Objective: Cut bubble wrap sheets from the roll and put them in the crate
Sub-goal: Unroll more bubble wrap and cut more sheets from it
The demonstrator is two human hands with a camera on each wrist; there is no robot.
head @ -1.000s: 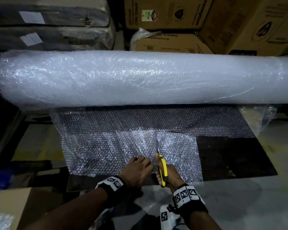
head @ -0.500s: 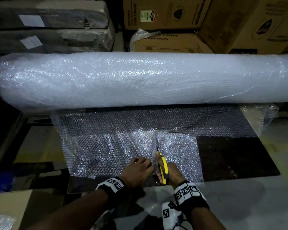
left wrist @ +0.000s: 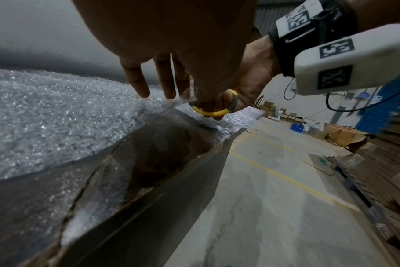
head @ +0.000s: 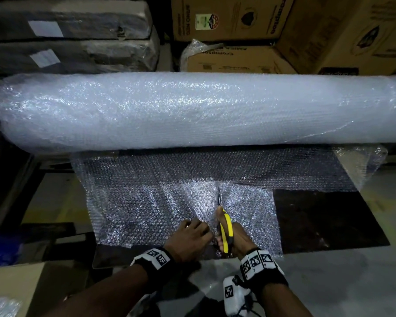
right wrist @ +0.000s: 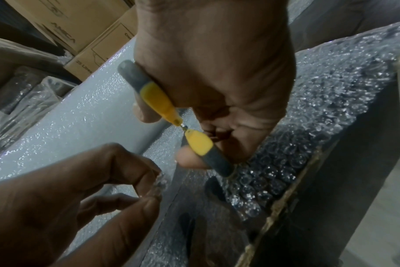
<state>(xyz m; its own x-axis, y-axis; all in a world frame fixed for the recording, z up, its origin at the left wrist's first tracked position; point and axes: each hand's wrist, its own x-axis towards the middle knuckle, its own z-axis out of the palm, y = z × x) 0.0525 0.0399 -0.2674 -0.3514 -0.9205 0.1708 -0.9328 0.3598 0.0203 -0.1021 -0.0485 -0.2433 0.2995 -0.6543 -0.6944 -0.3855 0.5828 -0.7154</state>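
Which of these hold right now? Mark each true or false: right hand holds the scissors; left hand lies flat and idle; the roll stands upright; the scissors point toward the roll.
1. The right hand holds the scissors. True.
2. The left hand lies flat and idle. False: it pinches the edge of the bubble wrap sheet beside the cut.
3. The roll stands upright. False: it lies on its side.
4. The scissors point toward the roll. True.

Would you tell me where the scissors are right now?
In the head view, the scissors sit low at centre in the right hand, blades in the bubble wrap sheet, beside the left hand.
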